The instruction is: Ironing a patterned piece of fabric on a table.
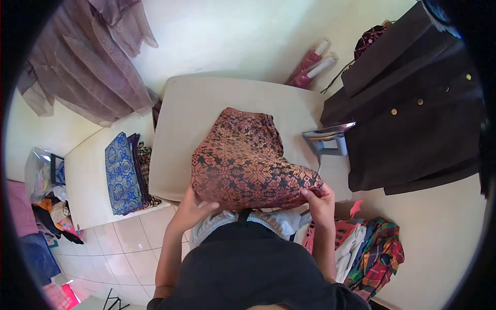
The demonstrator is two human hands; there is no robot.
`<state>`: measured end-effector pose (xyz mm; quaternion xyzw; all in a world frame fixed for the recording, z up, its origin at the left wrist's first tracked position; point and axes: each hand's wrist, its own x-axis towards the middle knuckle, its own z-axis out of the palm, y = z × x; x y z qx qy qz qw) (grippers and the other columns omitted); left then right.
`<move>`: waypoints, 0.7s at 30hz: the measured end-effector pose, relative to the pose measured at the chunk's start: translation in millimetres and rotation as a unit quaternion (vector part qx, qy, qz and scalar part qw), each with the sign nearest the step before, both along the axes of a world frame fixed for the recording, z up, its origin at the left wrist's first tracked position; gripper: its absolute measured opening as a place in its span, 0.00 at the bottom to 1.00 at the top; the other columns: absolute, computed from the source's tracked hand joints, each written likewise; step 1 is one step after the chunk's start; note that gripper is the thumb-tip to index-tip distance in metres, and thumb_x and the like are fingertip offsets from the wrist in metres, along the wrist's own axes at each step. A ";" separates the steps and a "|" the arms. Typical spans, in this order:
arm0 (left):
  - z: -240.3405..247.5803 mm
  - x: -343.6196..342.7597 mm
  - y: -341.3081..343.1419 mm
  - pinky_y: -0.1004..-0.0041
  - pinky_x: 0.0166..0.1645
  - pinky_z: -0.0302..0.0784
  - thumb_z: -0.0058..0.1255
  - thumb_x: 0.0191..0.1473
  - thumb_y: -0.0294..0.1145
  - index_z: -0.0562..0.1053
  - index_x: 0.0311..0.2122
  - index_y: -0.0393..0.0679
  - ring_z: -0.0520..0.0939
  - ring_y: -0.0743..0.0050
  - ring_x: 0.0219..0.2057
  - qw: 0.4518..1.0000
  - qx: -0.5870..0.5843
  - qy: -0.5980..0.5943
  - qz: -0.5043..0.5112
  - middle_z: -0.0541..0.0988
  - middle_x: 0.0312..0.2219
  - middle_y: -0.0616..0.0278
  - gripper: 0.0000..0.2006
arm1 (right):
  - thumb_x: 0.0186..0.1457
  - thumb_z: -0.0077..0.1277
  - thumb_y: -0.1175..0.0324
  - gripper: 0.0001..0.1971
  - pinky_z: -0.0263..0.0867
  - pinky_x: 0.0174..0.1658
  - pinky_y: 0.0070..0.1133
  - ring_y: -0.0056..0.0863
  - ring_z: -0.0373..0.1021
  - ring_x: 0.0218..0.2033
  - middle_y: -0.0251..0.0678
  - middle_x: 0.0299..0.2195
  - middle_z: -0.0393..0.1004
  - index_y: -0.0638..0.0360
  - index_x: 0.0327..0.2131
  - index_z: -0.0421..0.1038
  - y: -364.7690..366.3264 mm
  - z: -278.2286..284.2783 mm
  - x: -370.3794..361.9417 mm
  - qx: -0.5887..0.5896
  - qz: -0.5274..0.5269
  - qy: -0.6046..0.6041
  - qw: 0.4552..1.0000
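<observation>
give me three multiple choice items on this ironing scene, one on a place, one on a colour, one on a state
1. Where does the iron sit?
A. at the board's right edge
B. on the floor
C. on the patterned cloth

2. What colour is the folded cloth on the side table?
A. yellow
B. blue
C. white

3. What are both hands doing?
A. hanging free
B. gripping the iron
C. gripping the patterned cloth's near edge

Key: 1 A, it rests on the ironing board by the dark jacket. 2 B, it shows blue. 3 C, left hand and right hand pinch the patterned cloth.
</observation>
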<state>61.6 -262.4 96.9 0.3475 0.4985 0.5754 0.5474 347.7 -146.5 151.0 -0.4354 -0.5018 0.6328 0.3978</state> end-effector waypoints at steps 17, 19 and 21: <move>146.2 -87.2 253.7 0.71 0.57 0.59 0.51 0.49 0.23 0.59 0.54 0.38 0.70 0.71 0.49 0.937 0.334 0.057 0.079 0.70 0.48 0.61 0.26 | 0.53 0.46 0.81 0.23 0.58 0.53 0.19 0.22 0.64 0.48 0.32 0.48 0.68 0.60 0.54 0.58 221.3 110.4 -114.7 0.388 -0.050 0.197 0.899; 115.1 -96.6 275.0 0.70 0.59 0.56 0.51 0.49 0.24 0.56 0.56 0.38 0.68 0.70 0.52 0.950 0.290 0.075 0.083 0.68 0.50 0.60 0.29 | 0.52 0.46 0.82 0.29 0.58 0.53 0.21 0.24 0.64 0.49 0.35 0.51 0.65 0.58 0.58 0.53 237.4 89.5 -122.4 0.370 -0.067 0.150 0.914; 55.5 -101.7 288.8 0.68 0.64 0.44 0.51 0.50 0.28 0.45 0.63 0.41 0.51 0.66 0.62 0.952 0.255 0.122 0.115 0.51 0.61 0.54 0.38 | 0.47 0.45 0.84 0.40 0.48 0.60 0.24 0.29 0.47 0.61 0.37 0.61 0.46 0.49 0.63 0.42 245.9 43.1 -125.0 0.417 -0.092 -0.075 0.901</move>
